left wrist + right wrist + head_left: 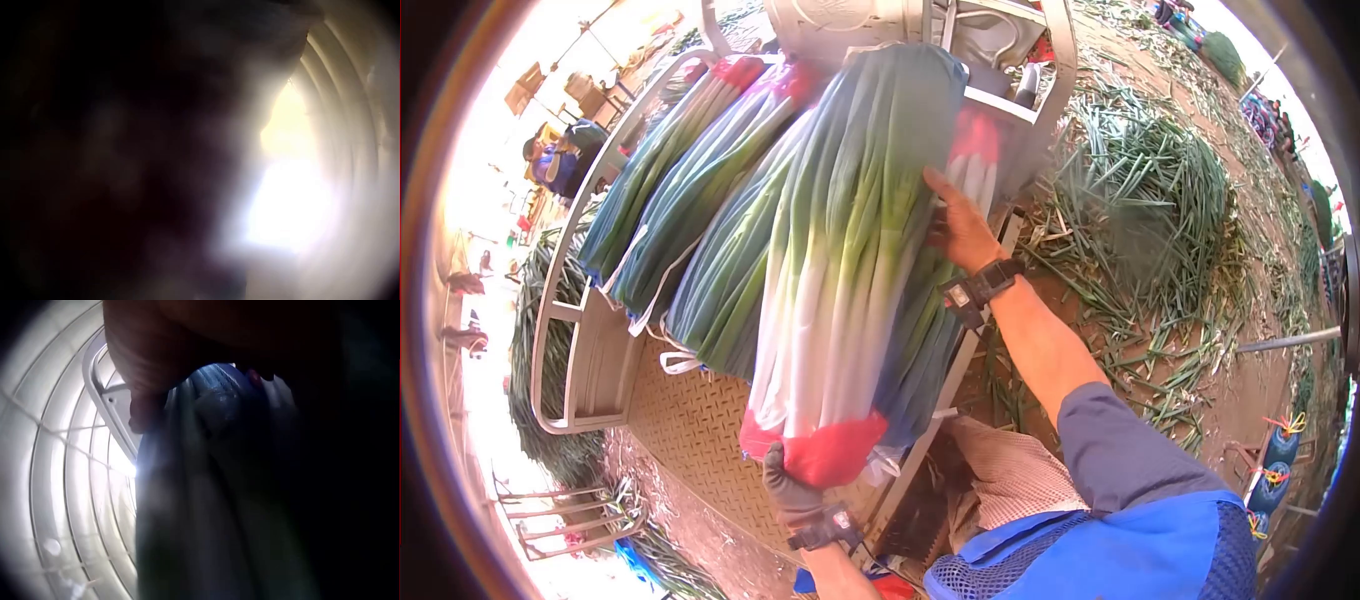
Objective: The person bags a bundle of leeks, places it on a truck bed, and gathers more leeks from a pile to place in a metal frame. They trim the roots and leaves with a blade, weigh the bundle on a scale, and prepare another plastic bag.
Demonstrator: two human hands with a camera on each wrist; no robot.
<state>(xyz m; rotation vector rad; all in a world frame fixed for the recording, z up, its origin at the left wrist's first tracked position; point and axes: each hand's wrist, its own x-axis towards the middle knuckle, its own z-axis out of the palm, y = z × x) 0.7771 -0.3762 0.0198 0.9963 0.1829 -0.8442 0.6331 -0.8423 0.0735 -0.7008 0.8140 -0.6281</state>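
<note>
A long bundle of green onions (850, 260) in clear plastic, with white stalks and a red end, lies tilted on top of other bundles on a metal cart (590, 370). My gloved left hand (795, 495) grips the red lower end from below. My bare right hand (955, 228) holds the bundle's right side higher up, thumb on top and fingers hidden behind it. In the right wrist view, my right hand (150, 362) lies against the dark wrapped bundle (219, 487). The left wrist view is dark and blurred, showing only pale stalks (350, 125).
Several more wrapped bundles (700, 190) are stacked on the cart to the left. A heap of green trimmings (1150, 190) covers the ground on the right. A person (560, 160) sits far off at the left. Blue containers (1280, 450) stand at the lower right.
</note>
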